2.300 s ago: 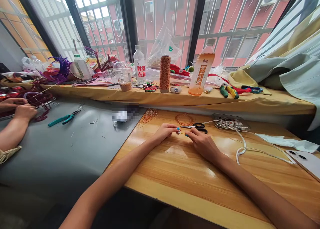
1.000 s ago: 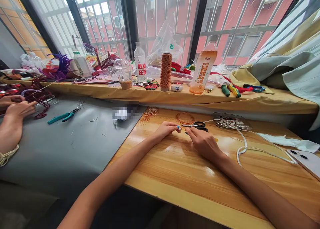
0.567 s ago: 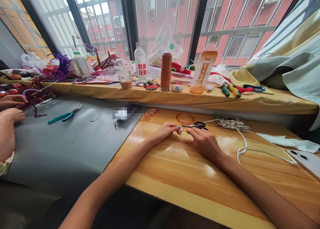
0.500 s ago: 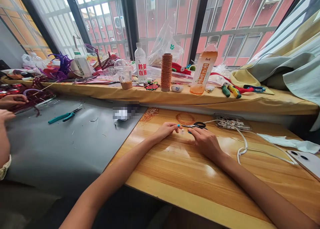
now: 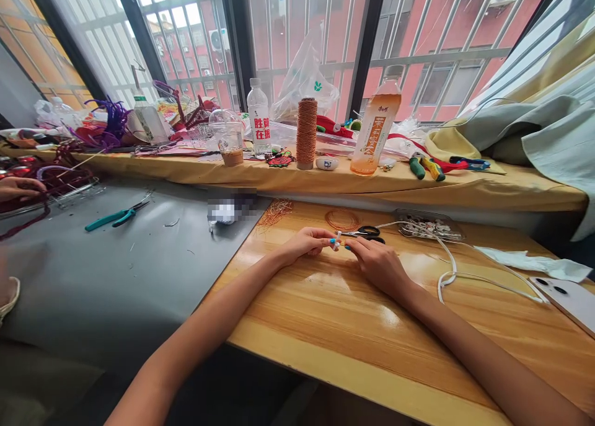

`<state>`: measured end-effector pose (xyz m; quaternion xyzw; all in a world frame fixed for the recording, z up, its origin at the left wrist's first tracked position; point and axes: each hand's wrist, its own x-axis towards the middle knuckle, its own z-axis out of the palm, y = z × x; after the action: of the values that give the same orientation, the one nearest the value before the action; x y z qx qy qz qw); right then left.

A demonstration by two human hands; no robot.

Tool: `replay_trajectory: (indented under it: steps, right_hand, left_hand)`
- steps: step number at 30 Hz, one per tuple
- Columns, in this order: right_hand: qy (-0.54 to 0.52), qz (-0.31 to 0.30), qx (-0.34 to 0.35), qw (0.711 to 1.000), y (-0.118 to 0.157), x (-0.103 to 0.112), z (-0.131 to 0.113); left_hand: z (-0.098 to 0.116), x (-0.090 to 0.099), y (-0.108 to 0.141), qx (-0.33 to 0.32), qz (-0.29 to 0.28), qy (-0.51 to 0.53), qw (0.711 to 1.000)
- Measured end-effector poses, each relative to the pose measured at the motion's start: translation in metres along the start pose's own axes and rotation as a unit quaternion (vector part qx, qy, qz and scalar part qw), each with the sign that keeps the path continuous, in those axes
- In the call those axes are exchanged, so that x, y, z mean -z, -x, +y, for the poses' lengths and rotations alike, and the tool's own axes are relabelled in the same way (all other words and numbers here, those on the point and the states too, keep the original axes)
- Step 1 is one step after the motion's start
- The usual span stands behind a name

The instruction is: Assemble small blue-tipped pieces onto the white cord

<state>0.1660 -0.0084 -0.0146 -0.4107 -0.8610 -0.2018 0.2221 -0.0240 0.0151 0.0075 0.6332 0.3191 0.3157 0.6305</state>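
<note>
White piece [image 5: 338, 244]: held just above the wooden tabletop [image 5: 297, 320], between my 2 grips, apart from the wood as far as I can judge. Its exact shape is too small to read; a pale bit sticks up above my fingertips and another part sits lower.

Left grip [image 5: 309, 244]: thumb and finger pinched together at the tips on the white piece, blue nails showing next to it. Right grip [image 5: 379, 261]: fingertips drawn together on a thin yellow strand [image 5: 343, 245] that points toward the piece. Whether the strand passes through the piece or only meets it, I cannot tell.

Handling, estimated: piece very light, probably smooth and a little slippery, so a small contact could let it roll. Stiffness not readable; I would assume it can bend or chip and press lightly. Best hold: by its side edges, with the face toward the strand left free. Strand likely slim and springy; best taken close to its end, since a long free length would wander.

Surroundings: scissors [image 5: 370, 230] lie just beyond my fingers, partly behind the right grip. Copper-coloured wire coil [image 5: 343, 218] rests behind them. Clear tray [image 5: 455, 235] with many small pale pieces [image 5: 430, 227] is farther right, white cord [image 5: 450, 277] looping in front of it. Loose orange strands [image 5: 277, 214] lie near the left edge of the wood.
</note>
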Motion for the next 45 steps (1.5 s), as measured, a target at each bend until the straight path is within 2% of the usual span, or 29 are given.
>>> replay_trajectory:
  steps: [5, 8, 11, 14, 17, 21, 26, 30, 33, 37, 42, 45]
  right_hand:
    - [0.012, -0.034, -0.021, 0.999, -0.001, 0.000, -0.004]
    - [0.002, -0.050, -0.032, 0.998, -0.001, -0.003, -0.003]
    - [-0.025, -0.039, -0.107, 0.993, -0.001, -0.006, 0.003]
    - [-0.092, 0.003, -0.206, 0.974, -0.001, -0.007, 0.008]
    - [-0.186, 0.036, -0.247, 0.950, -0.003, -0.004, 0.006]
    - [-0.293, 0.042, -0.253, 0.921, -0.008, 0.007, -0.007]
    - [-0.356, 0.019, -0.258, 0.898, -0.011, 0.017, -0.018]
    - [-0.368, 0.003, -0.252, 0.895, -0.011, 0.021, -0.020]
    - [-0.375, 0.014, -0.259, 0.890, -0.011, 0.022, -0.019]
    - [-0.384, 0.027, -0.270, 0.882, -0.012, 0.021, -0.016]
    - [-0.377, 0.018, -0.271, 0.885, -0.010, 0.019, -0.016]
    - [-0.376, 0.022, -0.263, 0.888, -0.009, 0.018, -0.017]
  left_hand:
    - [0.000, -0.002, 0.000, 0.013, 0.041, 0.004, 0.999]
    - [-0.004, 0.002, -0.002, -0.009, 0.057, 0.015, 0.998]
    - [-0.010, 0.010, -0.006, -0.039, 0.092, 0.045, 0.994]
    - [-0.013, 0.014, -0.009, -0.046, 0.132, 0.026, 0.990]
    - [-0.015, 0.011, -0.011, -0.044, 0.142, -0.010, 0.989]
    - [-0.015, 0.002, -0.011, -0.050, 0.149, -0.048, 0.986]
    - [-0.014, -0.008, -0.009, -0.084, 0.155, -0.081, 0.981]
    - [-0.012, -0.016, -0.006, -0.078, 0.146, -0.100, 0.981]
    - [-0.010, -0.017, -0.005, -0.061, 0.128, -0.118, 0.983]
    - [-0.011, -0.015, -0.004, -0.085, 0.119, -0.152, 0.977]
    - [-0.013, -0.012, -0.003, -0.101, 0.124, -0.209, 0.965]
    - [-0.013, -0.012, -0.002, -0.112, 0.108, -0.228, 0.961]
